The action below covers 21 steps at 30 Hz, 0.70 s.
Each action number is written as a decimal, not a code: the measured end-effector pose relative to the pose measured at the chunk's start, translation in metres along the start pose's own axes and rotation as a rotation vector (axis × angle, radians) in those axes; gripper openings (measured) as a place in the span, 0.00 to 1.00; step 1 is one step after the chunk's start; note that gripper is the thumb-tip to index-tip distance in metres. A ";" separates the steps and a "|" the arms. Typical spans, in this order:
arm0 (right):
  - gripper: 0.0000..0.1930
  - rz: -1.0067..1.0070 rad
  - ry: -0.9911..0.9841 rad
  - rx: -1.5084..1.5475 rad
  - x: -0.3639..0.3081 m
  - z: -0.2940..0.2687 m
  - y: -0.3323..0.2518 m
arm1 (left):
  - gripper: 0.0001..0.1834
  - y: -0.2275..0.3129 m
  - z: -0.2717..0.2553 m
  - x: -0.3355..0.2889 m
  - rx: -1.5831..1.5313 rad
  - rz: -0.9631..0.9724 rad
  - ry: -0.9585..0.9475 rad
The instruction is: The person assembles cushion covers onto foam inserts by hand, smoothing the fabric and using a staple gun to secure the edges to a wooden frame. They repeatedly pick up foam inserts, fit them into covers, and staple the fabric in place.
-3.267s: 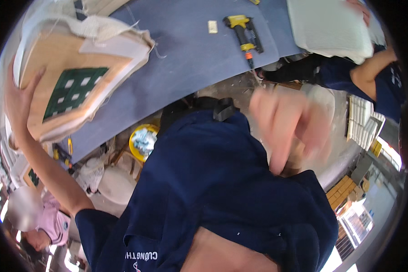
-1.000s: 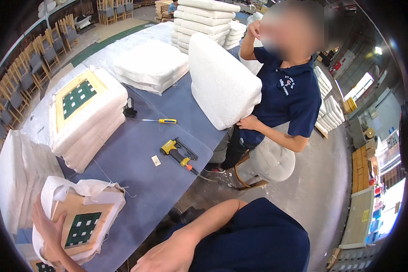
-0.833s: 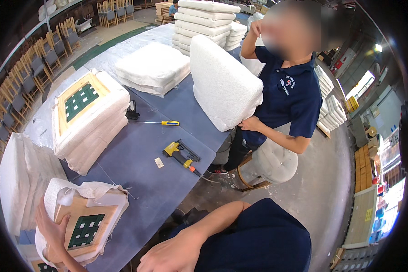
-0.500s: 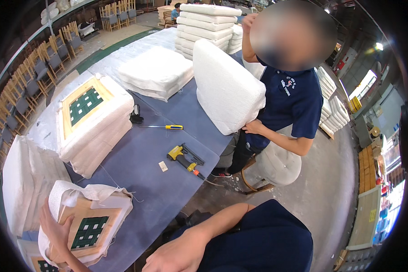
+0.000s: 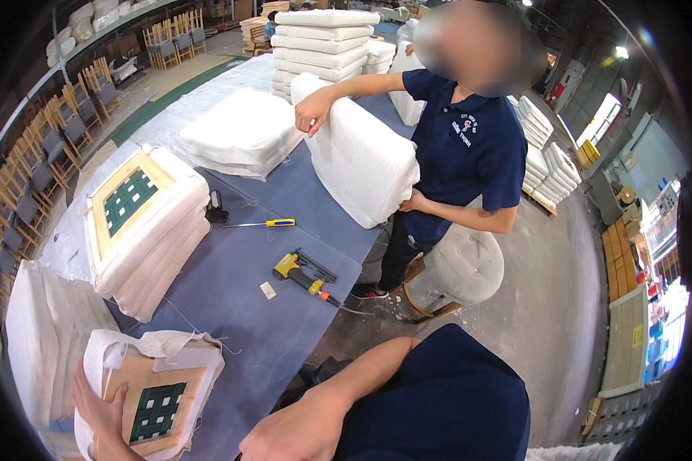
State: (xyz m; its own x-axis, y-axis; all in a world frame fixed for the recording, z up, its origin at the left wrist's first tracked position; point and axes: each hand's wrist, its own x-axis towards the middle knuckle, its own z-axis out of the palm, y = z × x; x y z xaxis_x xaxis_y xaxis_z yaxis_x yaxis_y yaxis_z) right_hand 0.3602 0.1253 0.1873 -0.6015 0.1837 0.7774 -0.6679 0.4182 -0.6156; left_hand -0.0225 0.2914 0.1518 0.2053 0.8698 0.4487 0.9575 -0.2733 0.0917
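Note:
At the lower left, my left hand (image 5: 102,407) grips the edge of an upturned chair seat (image 5: 200,388). Its thumb lies on the wooden frame, and the fingers go over the white fabric at the side. Green webbing (image 5: 158,412) is woven across the frame's opening, and loose white cloth stands up around the rim. My right hand (image 5: 296,430) is held low in front of my body, apart from the seat. Only its back shows; the fingers are hidden, so their state cannot be told. The nearest tool is a yellow and black staple gun (image 5: 304,273) on the table.
On the blue-grey table (image 5: 238,307) lie a yellow-handled screwdriver (image 5: 279,223) and a small pale slip (image 5: 267,290). Stacked white seats (image 5: 150,253) stand left and behind. Across the table, a co-worker (image 5: 461,154) holds a white cushion (image 5: 361,161) upright. A round stool (image 5: 465,265) stands nearby.
The co-worker's raised hand has come down over the top of the upright cushion. The whole view has shifted slightly. My left hand keeps its hold on the chair seat.

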 end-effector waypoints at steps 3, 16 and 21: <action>0.12 -0.038 0.004 0.003 0.003 -0.007 -0.007 | 0.58 -0.001 0.000 -0.001 0.008 0.008 0.000; 0.10 0.026 0.112 0.000 0.006 0.002 -0.012 | 0.58 0.003 -0.002 -0.002 0.038 -0.023 -0.020; 0.10 0.083 0.018 0.000 0.008 -0.008 -0.013 | 0.58 0.010 -0.005 -0.001 0.030 0.003 0.020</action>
State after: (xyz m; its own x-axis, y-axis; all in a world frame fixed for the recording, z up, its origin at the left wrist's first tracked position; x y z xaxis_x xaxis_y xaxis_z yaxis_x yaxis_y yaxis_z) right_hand 0.3675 0.1283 0.2021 -0.6466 0.2342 0.7260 -0.6160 0.4010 -0.6781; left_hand -0.0141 0.2859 0.1569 0.2045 0.8604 0.4668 0.9625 -0.2635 0.0640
